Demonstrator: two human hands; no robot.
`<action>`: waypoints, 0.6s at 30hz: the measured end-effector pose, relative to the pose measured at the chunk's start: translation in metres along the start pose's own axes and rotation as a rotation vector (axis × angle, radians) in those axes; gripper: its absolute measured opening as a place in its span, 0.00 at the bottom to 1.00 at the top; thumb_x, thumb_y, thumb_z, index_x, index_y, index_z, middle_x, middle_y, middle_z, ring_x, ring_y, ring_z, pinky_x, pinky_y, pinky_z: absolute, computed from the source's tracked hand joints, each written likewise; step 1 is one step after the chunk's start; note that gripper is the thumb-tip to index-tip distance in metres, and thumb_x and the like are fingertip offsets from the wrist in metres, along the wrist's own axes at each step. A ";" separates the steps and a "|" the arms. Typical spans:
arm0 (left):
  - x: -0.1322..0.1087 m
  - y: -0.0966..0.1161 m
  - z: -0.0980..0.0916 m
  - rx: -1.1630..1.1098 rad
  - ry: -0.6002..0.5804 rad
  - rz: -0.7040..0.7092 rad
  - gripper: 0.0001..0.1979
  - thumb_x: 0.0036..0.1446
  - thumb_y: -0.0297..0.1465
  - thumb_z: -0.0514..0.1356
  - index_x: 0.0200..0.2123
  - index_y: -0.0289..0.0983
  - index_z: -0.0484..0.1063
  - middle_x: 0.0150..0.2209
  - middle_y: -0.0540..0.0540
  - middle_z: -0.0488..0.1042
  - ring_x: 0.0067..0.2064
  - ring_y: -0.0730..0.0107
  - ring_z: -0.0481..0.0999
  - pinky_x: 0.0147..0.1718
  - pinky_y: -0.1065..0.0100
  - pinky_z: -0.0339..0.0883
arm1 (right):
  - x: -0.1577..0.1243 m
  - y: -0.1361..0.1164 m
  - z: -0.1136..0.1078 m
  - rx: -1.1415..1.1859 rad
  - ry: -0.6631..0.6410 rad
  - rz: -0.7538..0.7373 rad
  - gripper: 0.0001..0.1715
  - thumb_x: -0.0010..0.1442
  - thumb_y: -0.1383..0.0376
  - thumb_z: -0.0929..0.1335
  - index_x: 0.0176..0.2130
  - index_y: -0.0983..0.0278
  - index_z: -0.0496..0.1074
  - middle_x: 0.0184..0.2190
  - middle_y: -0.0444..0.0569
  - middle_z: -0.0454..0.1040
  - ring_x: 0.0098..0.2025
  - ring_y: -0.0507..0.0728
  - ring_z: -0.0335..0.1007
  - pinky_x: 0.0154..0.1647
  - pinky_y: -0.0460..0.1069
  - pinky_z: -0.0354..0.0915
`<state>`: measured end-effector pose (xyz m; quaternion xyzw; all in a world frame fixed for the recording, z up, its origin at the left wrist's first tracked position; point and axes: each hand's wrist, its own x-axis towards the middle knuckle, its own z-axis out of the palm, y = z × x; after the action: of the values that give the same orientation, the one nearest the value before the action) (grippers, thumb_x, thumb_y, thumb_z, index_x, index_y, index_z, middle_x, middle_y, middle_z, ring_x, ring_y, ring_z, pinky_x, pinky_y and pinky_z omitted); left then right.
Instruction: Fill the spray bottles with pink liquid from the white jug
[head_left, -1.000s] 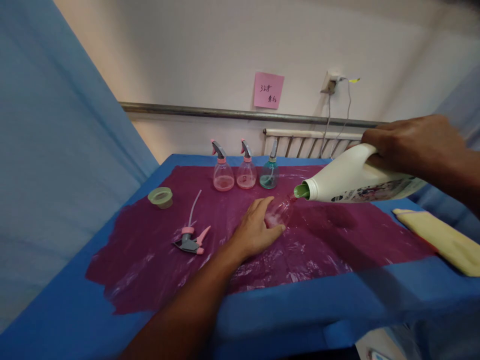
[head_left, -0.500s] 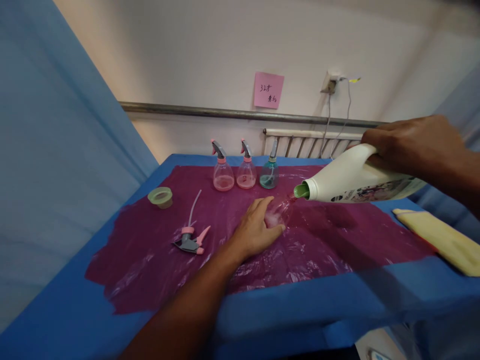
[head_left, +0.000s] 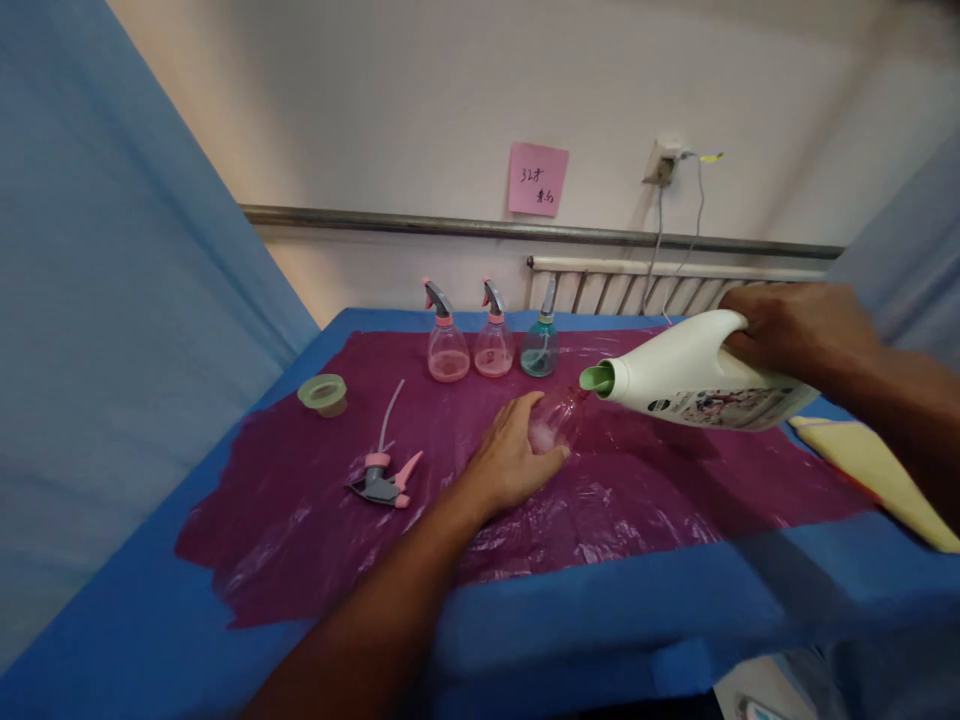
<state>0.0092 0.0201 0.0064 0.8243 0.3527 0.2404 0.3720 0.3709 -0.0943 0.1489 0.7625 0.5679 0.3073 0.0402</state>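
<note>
My left hand (head_left: 514, 455) is wrapped round a clear pink spray bottle (head_left: 556, 424) without its top, tilted with its mouth to the upper right. Whitish liquid or foam shows in its lower part. My right hand (head_left: 791, 325) grips the handle of a large cream detergent jug (head_left: 697, 375), tipped to the left. The jug's green-lined spout is right at the bottle's mouth; whether liquid is flowing I cannot make out. To the left, a grey and pink trigger spray head (head_left: 381, 484) with its tube lies on the purple plastic sheet (head_left: 292, 540).
Two pink spray bottles (head_left: 448, 352) and a teal spray bottle (head_left: 540, 348) stand at the back. A small green-lidded tub (head_left: 324, 395) sits at left. A folded yellow cloth (head_left: 885, 480) lies at right on the blue table cover (head_left: 600, 600). A metal rail (head_left: 405, 222) runs along the wall.
The rear of the jug has come down, so it lies less steeply tipped, and my right hand has lowered and shifted left with it. My left hand and the bottle stay nearly still.
</note>
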 end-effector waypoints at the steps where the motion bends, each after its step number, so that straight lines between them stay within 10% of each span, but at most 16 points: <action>1: 0.000 0.000 0.000 -0.002 0.001 -0.007 0.45 0.61 0.41 0.73 0.78 0.43 0.63 0.77 0.33 0.70 0.77 0.36 0.72 0.77 0.38 0.66 | -0.002 -0.001 0.006 0.035 -0.010 0.036 0.21 0.64 0.51 0.64 0.44 0.58 0.81 0.40 0.57 0.88 0.37 0.66 0.80 0.32 0.54 0.52; 18: 0.006 -0.012 0.006 -0.061 0.088 0.050 0.42 0.61 0.37 0.72 0.76 0.44 0.64 0.73 0.37 0.71 0.75 0.44 0.74 0.76 0.42 0.67 | -0.033 0.005 0.088 1.044 0.213 0.741 0.09 0.56 0.55 0.71 0.35 0.56 0.76 0.35 0.54 0.86 0.36 0.68 0.79 0.36 0.59 0.75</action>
<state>0.0123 0.0279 -0.0057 0.8099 0.3403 0.2961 0.3750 0.4147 -0.1003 0.0654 0.7927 0.3426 0.0582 -0.5009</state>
